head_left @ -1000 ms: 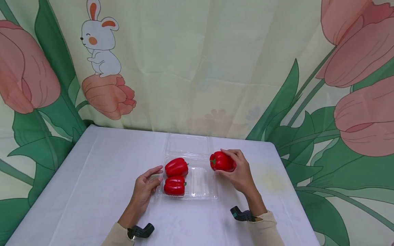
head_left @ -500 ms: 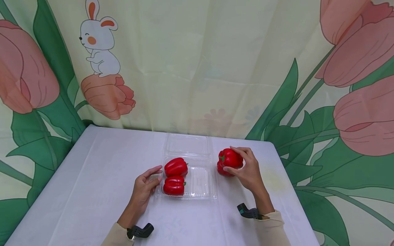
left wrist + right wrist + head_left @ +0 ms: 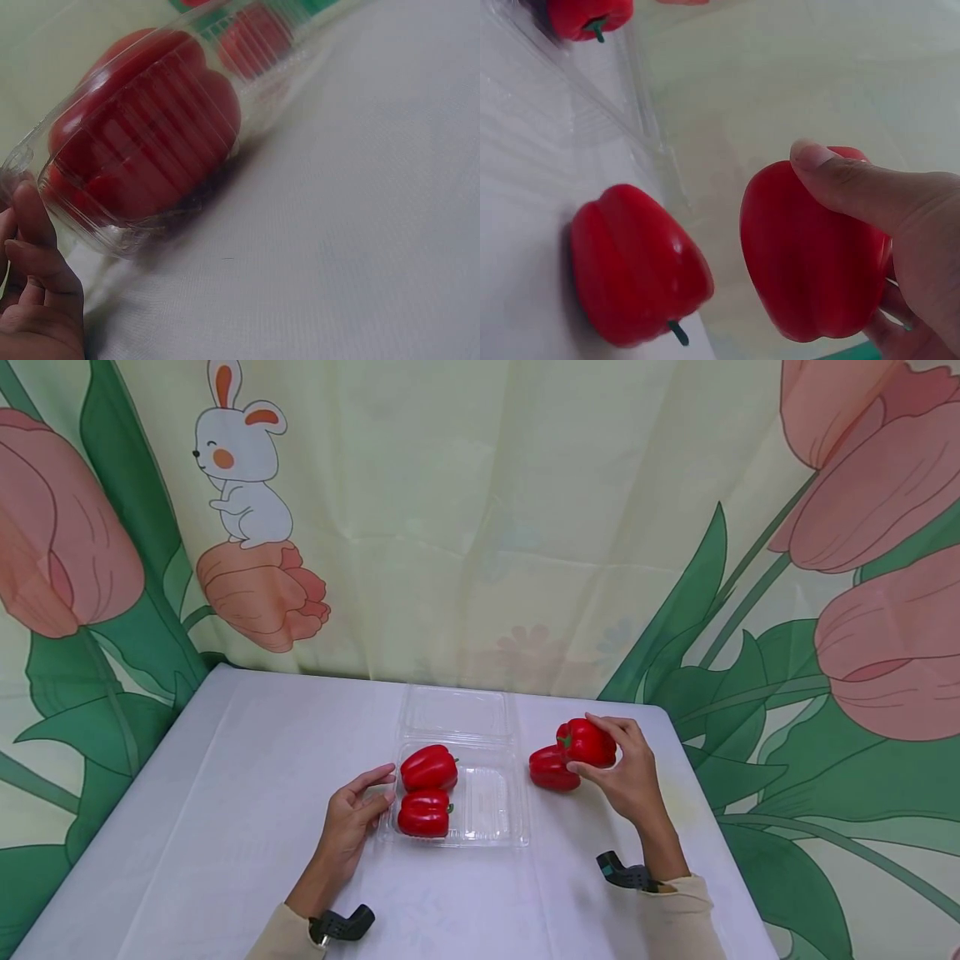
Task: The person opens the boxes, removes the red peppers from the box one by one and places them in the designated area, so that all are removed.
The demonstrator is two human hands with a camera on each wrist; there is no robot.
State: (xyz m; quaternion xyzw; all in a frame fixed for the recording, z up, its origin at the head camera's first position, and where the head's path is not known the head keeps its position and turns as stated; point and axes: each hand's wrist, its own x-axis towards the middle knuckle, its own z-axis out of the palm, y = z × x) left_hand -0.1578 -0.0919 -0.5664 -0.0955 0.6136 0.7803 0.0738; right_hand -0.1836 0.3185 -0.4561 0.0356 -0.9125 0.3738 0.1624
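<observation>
Shifted rightward since the earlier frame: right hand (image 3: 627,770) and held pepper (image 3: 589,740), exposing more of a loose pepper (image 3: 552,771). Remaining entries as I read them remotely, near to far.

Wrist cameras (image 3: 343,923), two, black, one per wrist.

Front pepper (image 3: 423,814), red, lying in the left part of a clear container (image 3: 489,806); rear pepper (image 3: 427,768) just behind it.

Left hand (image 3: 351,814), fingers apart, tips touching the container's left side.

Loose pepper, resting on the white tabletop (image 3: 247,777), just right of the container.

Held pepper, clamped between the right hand's thumb and fingers; my right wrist view shows a gap between it and the loose pepper.

Lid (image 3: 456,714), clear, laid open beyond.

Backdrop (image 3: 420,527), pale cloth, flower print.

Hazards, as I judge: glossy skin could slip from a slackening thumb; a low swing could knock the loose pepper rolling; the thin container could skid under uneven fingertip pressure.
</observation>
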